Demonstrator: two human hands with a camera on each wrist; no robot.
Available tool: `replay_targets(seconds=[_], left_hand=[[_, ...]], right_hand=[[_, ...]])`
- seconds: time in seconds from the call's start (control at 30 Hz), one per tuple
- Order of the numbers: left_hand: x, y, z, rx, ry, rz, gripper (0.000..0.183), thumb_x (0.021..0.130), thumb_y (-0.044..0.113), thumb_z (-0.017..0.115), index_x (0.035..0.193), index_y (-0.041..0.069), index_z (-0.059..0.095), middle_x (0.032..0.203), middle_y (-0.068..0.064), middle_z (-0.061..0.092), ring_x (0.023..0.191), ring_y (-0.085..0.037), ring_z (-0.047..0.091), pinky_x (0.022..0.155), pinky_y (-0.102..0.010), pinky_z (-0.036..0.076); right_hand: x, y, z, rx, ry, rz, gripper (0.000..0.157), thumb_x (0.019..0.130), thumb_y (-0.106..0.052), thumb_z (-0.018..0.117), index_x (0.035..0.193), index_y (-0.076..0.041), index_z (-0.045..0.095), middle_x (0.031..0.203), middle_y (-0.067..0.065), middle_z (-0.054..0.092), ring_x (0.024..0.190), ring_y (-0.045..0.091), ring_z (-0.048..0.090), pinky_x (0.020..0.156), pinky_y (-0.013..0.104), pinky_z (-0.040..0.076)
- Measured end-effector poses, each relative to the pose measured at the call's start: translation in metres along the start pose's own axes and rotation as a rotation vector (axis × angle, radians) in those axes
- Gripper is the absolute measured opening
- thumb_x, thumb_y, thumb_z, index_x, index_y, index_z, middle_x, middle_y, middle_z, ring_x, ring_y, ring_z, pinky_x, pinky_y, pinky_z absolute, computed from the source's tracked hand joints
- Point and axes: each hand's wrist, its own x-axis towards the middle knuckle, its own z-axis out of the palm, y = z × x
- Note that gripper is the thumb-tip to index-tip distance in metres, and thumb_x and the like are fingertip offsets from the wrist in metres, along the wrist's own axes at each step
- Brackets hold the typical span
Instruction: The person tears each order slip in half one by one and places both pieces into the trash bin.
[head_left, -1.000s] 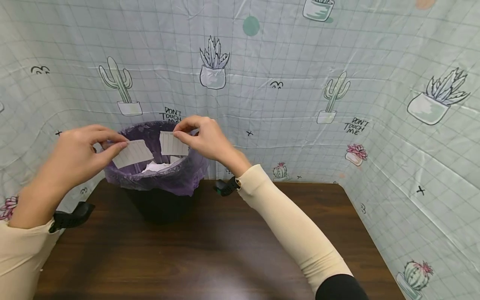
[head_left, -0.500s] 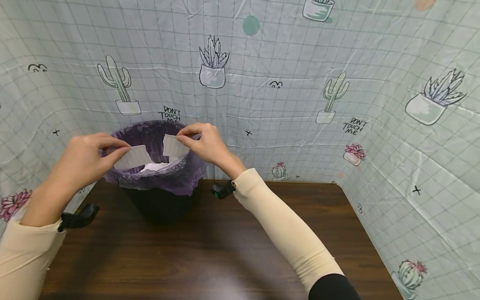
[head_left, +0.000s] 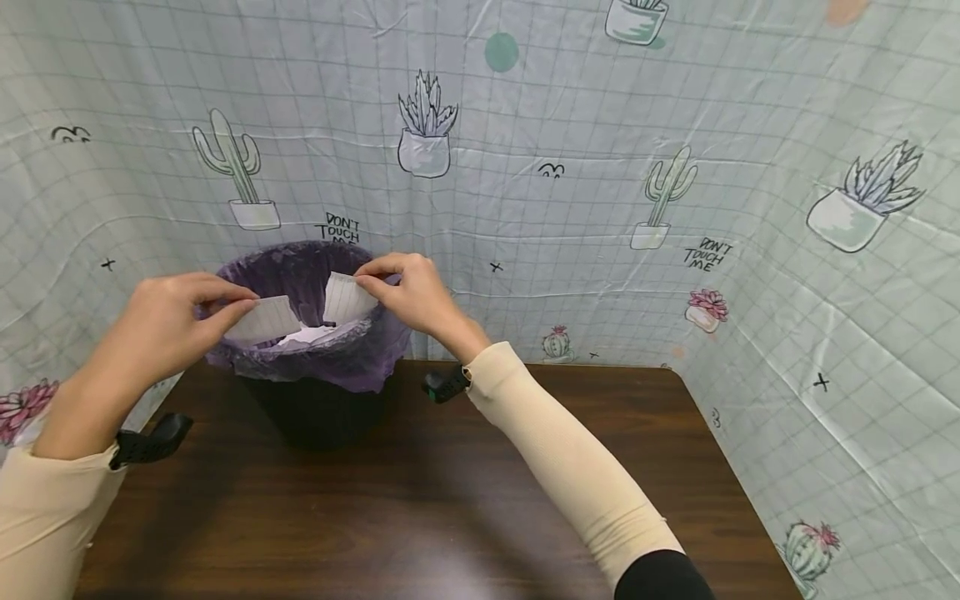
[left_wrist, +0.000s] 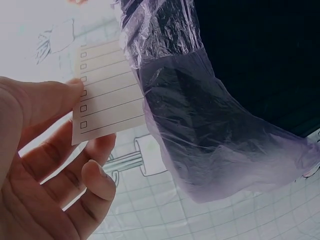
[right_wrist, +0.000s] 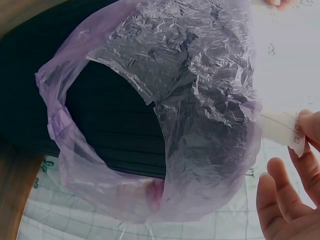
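Between thumb and fingers, my left hand (head_left: 161,325) pinches a piece of lined paper (head_left: 268,318); a column of small checkboxes shows on that paper in the left wrist view. A second lined piece of paper (head_left: 347,298), its edge torn and ragged in the right wrist view, is pinched by my right hand (head_left: 412,287). Both pieces hang at the mouth of a black trash bin (head_left: 315,408), one at its left side and one at its right. A purple trash bag (head_left: 330,354) lines the bin and folds over the rim. White paper (head_left: 307,335) lies inside it.
The bin stands at the back left of a dark brown wooden table (head_left: 450,483). A cactus-printed, gridded cloth (head_left: 502,217) hangs behind and at both sides. Black straps (head_left: 153,437) sit at the wrists.
Both hands have lowered a little with their papers, so the pieces sit slightly deeper in the bin's mouth. Each hand keeps its pinch. The head view has shifted slightly.
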Motion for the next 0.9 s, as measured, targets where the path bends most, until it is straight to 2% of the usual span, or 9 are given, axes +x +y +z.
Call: replay_targets(seconds=[0.1, 0.2, 0.3, 0.4, 0.53, 0.67, 0.9], left_hand=[[0.002, 0.001, 0.000, -0.002, 0.014, 0.024, 0.012, 0.086, 0.003, 0.080, 0.097, 0.002, 0.081, 0.085, -0.013, 0.076, 0.065, -0.009, 0.056, 0.058, -0.019, 0.038], [0.003, 0.001, -0.001, -0.002, 0.024, 0.046, 0.012, 0.084, 0.003, 0.081, 0.096, 0.002, 0.082, 0.083, -0.011, 0.076, 0.062, 0.000, 0.047, 0.056, -0.017, 0.035], [0.004, 0.001, -0.001, 0.001, 0.019, 0.051, 0.013, 0.084, 0.002, 0.081, 0.097, 0.002, 0.082, 0.085, -0.012, 0.076, 0.063, 0.002, 0.047, 0.055, -0.018, 0.035], [0.005, 0.002, -0.001, 0.008, 0.006, 0.040, 0.013, 0.085, 0.004, 0.080, 0.099, 0.003, 0.081, 0.086, -0.012, 0.076, 0.066, -0.002, 0.049, 0.056, -0.021, 0.036], [0.004, 0.006, 0.000, 0.021, -0.018, 0.026, 0.018, 0.088, 0.009, 0.079, 0.105, 0.005, 0.080, 0.086, -0.009, 0.073, 0.069, -0.016, 0.053, 0.058, -0.029, 0.038], [0.000, 0.016, 0.003, 0.011, -0.013, 0.016, 0.022, 0.087, 0.012, 0.080, 0.108, 0.006, 0.079, 0.088, -0.010, 0.071, 0.073, -0.022, 0.057, 0.058, -0.032, 0.039], [-0.011, 0.050, 0.017, -0.064, 0.055, 0.058, 0.025, 0.083, 0.013, 0.084, 0.107, 0.011, 0.079, 0.087, -0.002, 0.071, 0.073, -0.014, 0.055, 0.063, -0.019, 0.039]], right_hand=[[0.000, 0.000, -0.001, -0.011, 0.004, -0.006, 0.021, 0.102, -0.022, 0.067, 0.112, -0.010, 0.079, 0.116, 0.005, 0.076, 0.101, 0.014, 0.069, 0.079, 0.018, 0.054], [0.001, -0.001, -0.002, -0.026, 0.003, -0.007, 0.022, 0.102, -0.023, 0.066, 0.114, -0.010, 0.079, 0.116, 0.004, 0.076, 0.100, 0.013, 0.069, 0.079, 0.017, 0.053], [0.000, -0.002, -0.002, -0.033, 0.008, -0.012, 0.024, 0.103, -0.022, 0.064, 0.118, -0.010, 0.078, 0.120, 0.006, 0.075, 0.102, 0.015, 0.070, 0.080, 0.017, 0.054], [-0.001, -0.002, -0.003, -0.029, 0.025, -0.017, 0.029, 0.104, -0.021, 0.062, 0.128, -0.008, 0.073, 0.126, 0.008, 0.073, 0.108, 0.017, 0.071, 0.084, 0.019, 0.055], [-0.008, 0.000, -0.006, -0.008, 0.063, -0.027, 0.036, 0.104, -0.019, 0.062, 0.139, -0.009, 0.065, 0.127, 0.010, 0.071, 0.117, 0.020, 0.067, 0.095, 0.029, 0.056], [-0.020, 0.004, -0.010, -0.011, 0.089, -0.044, 0.039, 0.103, -0.018, 0.063, 0.141, -0.010, 0.063, 0.129, 0.011, 0.069, 0.123, 0.020, 0.062, 0.100, 0.038, 0.054], [-0.058, 0.024, -0.022, -0.034, 0.141, -0.045, 0.040, 0.101, -0.017, 0.065, 0.140, -0.007, 0.062, 0.131, 0.012, 0.068, 0.126, 0.025, 0.061, 0.103, 0.045, 0.052]])
